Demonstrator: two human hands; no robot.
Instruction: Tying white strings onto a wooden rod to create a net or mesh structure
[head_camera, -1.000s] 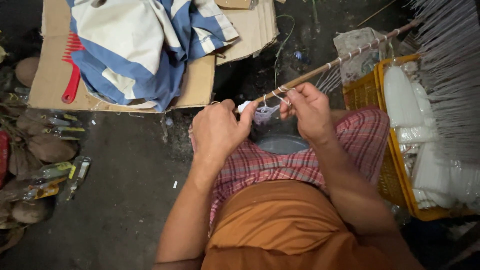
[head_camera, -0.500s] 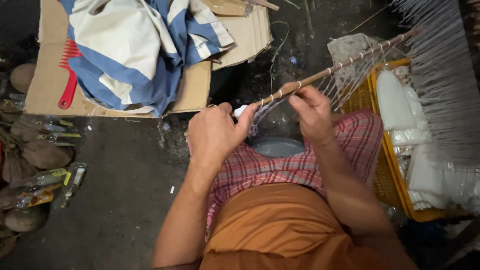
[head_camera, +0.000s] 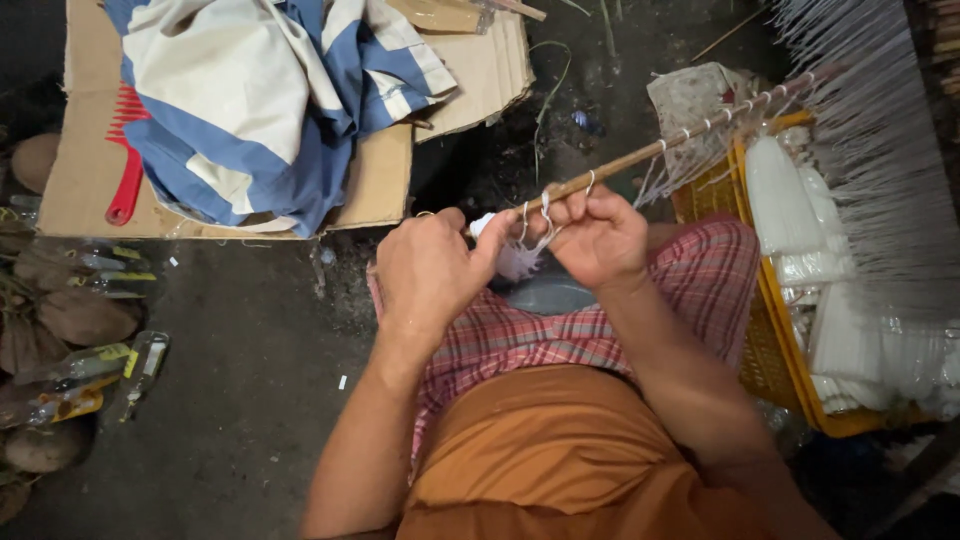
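Inspecting the work from my remote station, I am seeing both hands closed around one end of a thin wooden stick (head_camera: 640, 158). My left hand (head_camera: 430, 272) is curling its fingers in, the thumb tip pressing toward a small tuft of white thread (head_camera: 512, 255) that is hanging just below the stick's near end. My right hand (head_camera: 598, 238) is pinching the stick itself from beneath, fingers folded over it, with loops of the same thread running across the knuckles.

The stick is looking pale brown, straight and slender, and it is slanting up and away from the right hand toward the far right. White loops are sitting along its length at close intervals, each trailing fine strands downward. At its far end it is meeting a broad sheet of taut pale threads (head_camera: 880, 150), well beyond the right hand.

Just outside the right forearm, a yellow plastic basket (head_camera: 775, 330) is holding white bundles. Under both wrists a red checked cloth (head_camera: 560, 335) is lying across the lap. Beyond the left hand, a blue and white cloth (head_camera: 260, 100) is resting on flattened cardboard (head_camera: 80, 170), beside a red comb (head_camera: 125, 160).
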